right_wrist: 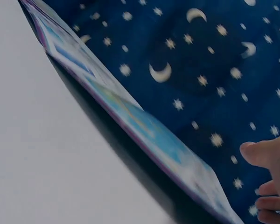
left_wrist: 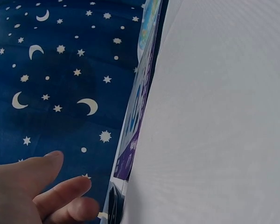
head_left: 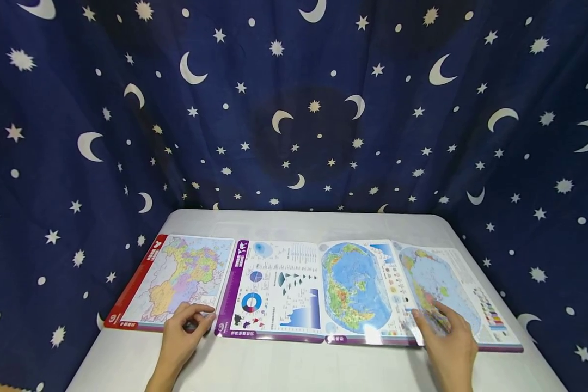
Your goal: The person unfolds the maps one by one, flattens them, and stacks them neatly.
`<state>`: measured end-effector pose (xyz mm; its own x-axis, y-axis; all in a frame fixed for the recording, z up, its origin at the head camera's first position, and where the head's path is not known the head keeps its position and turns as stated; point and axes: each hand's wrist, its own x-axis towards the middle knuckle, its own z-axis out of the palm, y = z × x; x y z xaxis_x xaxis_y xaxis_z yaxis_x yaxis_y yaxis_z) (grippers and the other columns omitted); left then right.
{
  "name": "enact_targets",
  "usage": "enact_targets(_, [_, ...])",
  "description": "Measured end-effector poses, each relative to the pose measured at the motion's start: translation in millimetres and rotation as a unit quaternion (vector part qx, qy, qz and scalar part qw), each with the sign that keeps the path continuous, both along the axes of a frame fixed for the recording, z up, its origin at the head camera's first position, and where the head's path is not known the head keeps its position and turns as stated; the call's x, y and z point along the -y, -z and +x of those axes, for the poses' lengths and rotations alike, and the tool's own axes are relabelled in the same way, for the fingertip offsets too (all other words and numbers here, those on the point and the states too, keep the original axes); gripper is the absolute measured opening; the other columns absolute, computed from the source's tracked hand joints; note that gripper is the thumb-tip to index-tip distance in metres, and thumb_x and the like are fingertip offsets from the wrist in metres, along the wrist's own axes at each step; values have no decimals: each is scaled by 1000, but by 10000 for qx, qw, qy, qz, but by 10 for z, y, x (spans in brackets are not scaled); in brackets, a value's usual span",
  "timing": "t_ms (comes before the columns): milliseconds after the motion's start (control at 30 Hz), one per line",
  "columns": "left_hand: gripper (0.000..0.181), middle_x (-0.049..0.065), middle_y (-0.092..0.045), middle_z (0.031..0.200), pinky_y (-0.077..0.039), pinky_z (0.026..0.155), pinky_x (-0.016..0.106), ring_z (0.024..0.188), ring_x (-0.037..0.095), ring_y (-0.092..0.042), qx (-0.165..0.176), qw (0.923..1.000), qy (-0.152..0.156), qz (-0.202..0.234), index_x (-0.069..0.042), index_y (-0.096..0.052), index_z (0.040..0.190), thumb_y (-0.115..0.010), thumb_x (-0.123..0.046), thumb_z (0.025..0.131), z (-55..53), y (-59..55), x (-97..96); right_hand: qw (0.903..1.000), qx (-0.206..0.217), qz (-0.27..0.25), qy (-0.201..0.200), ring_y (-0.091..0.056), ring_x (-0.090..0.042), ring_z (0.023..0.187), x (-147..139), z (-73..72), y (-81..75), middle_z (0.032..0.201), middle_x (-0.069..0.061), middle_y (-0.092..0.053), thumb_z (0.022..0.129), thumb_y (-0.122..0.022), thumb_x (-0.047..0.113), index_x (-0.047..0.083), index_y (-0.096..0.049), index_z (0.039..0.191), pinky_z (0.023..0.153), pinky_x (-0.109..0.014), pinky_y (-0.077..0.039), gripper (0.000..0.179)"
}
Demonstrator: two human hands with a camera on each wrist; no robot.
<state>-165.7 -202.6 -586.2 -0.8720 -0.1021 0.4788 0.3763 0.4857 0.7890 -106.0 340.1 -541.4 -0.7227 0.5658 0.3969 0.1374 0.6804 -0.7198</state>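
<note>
A purple-edged fold-out world map [head_left: 284, 256] lies spread in several panels across a white table. Left of it is a red-edged map of China [head_left: 144, 288]. My left hand [head_left: 182, 332] hovers by that map's near right corner, its fingers loosely bent; the left wrist view shows nothing between thumb and fingers. Over the fold-out's rightmost panel is my right hand [head_left: 448, 340], thumb and fingers spread apart. In the right wrist view the hand [right_wrist: 270, 172] holds nothing, and the fold-out [right_wrist: 144, 126] has a dark shadow under its near edge.
The white table [head_left: 294, 365] has rounded far corners. A dark blue curtain [head_left: 255, 141] with moons and stars hangs behind it and along both sides. Glare falls on the fold-out near my right hand.
</note>
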Motion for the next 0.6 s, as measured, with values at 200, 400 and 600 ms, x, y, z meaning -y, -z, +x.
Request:
enact_targets(200, [25, -6, -60, 72, -40, 67, 23, 70, 12, -53, -292, 9990, -338, 78, -24, -79, 86, -89, -2, 80, 2, -55, -31, 9952, -517, 492, -674, -62, -43, 107, 502, -171, 33, 118, -25, -72, 76, -94, 16, 1, -72, 121, 92, -55, -42, 52])
enact_targets(400, [28, -10, -59, 72, -39, 67, 22, 69, 11, -52, -448, 9982, -399, 25, -28, -77, 83, -90, -3, 79, -11, -37, 0, 9883, -614, 489, -1310, -63, -41, 111, 1051, -285, 97, 118, -20, -74, 77, -93, 13, 3, -74, 118, 96, -56, -42, 47])
enact_targets(600, [29, -11, -57, 70, -37, 67, 21, 68, 11, -50, -416, 9977, -531, -72, -30, -76, 80, -92, -6, 78, 0, -20, 17, 9774, -191, 341, -2078, -66, -28, 107, 1707, -327, 148, 116, -9, -76, 80, -90, 14, 7, -75, 119, 95, -49, -48, 42])
